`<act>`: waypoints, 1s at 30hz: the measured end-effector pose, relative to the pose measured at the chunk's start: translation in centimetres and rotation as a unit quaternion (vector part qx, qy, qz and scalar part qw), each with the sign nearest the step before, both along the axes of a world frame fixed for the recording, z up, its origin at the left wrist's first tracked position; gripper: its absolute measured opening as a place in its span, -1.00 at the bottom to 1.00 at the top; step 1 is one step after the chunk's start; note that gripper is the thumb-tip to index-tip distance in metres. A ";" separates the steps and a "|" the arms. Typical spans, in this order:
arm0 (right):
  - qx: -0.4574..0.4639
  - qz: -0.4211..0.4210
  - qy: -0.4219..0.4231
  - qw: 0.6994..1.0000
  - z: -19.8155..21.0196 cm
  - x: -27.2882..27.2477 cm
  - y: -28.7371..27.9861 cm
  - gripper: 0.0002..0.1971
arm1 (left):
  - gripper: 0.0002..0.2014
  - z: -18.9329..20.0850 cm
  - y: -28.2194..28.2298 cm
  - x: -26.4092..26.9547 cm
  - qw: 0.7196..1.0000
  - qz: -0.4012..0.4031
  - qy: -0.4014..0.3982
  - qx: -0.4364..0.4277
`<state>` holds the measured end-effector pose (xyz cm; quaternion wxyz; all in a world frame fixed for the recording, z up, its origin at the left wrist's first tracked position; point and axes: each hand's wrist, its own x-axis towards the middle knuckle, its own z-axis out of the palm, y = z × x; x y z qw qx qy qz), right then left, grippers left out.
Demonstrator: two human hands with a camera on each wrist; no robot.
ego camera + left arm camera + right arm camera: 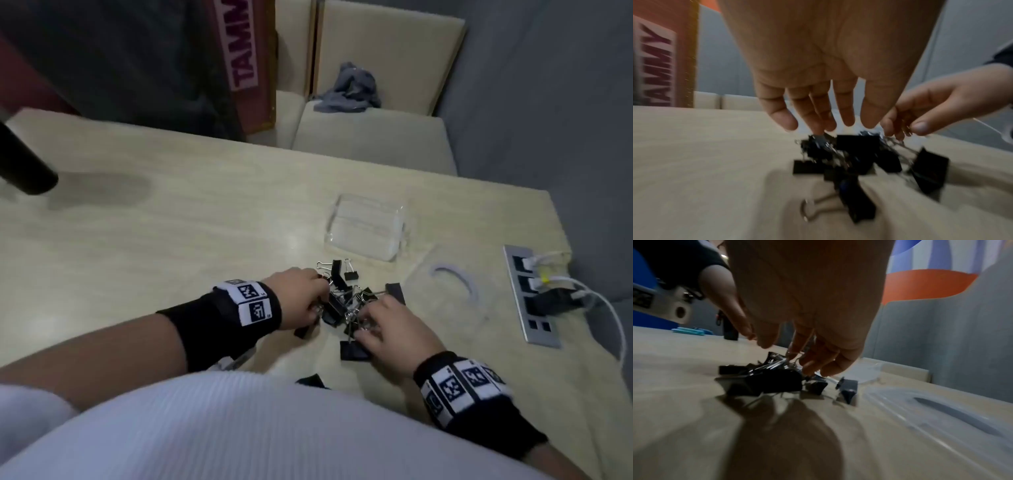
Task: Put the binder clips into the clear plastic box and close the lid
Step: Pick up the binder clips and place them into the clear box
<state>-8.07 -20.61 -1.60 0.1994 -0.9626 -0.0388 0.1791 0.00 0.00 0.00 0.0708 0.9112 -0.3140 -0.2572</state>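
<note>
Two bare hands meet over a heap of black binder clips (346, 305) on a pale wooden bench (171, 233). The left hand (297, 297) comes at the heap from its left side, fingers pointing down and fairly straight, their tips touching the clips; its grip is loose, curled around nothing. The right hand (394, 332) lies on the near right side of the heap. Its fingers (898, 125) bend over the clips' wire handles, but blur hides whether this grip has actually closed on one.

The clear plastic box (368, 230) stands beyond the heap, slightly to the right, uncovered, with no clips inside. Its clear lid (448, 291) lies flat just right of the heap. Further right of the heap, a socket strip (531, 301) with white cables sits in the bench.
</note>
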 end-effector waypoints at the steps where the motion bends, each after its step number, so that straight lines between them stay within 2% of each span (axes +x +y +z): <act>1: -0.007 0.021 0.006 1.000 -0.2 -0.1 0.4 -0.66 | -0.63 -0.2 -0.3 0.0 1.000 -0.014 -0.012 0.009; 5: -0.056 0.049 0.019 0.997 -1.1 -0.8 1.2 -0.58 | -0.44 -1.3 -0.8 -0.3 0.994 -0.087 -0.057 0.031; 7: -0.052 0.026 0.031 0.998 -1.5 -0.9 1.2 -0.63 | -0.44 -1.8 -0.9 -0.2 0.991 -0.111 -0.064 0.042; 11: -0.036 -0.023 0.041 0.998 -1.8 -0.8 1.1 -0.70 | -0.50 -1.9 -1.1 0.2 0.992 -0.098 -0.058 0.051; 14: -0.001 -0.067 0.025 0.997 -1.9 -1.1 1.6 -0.50 | -0.54 -2.0 -1.1 0.4 0.991 -0.109 -0.053 0.060; 16: 0.037 -0.115 0.015 0.993 -2.1 -1.3 1.6 -0.31 | -0.58 -1.9 -1.1 0.6 0.993 -0.094 -0.041 0.052; 18: 0.062 -0.172 0.024 0.983 -2.3 -1.4 1.5 -0.24 | -0.63 -1.7 -0.9 0.8 0.998 -0.058 -0.022 0.030; 23: 0.062 -0.240 0.052 0.967 -3.1 -1.5 0.9 -0.36 | -0.63 -1.1 -0.1 1.8 0.998 0.028 0.032 -0.041; 26: 0.094 -0.246 0.057 0.963 -3.1 -1.7 0.9 -0.22 | -0.64 -0.9 0.3 2.6 0.993 0.064 0.043 -0.084; 30: 0.118 -0.218 0.053 0.967 -3.2 -1.7 0.9 -0.19 | -0.73 -0.7 0.2 3.9 0.988 0.091 0.051 -0.113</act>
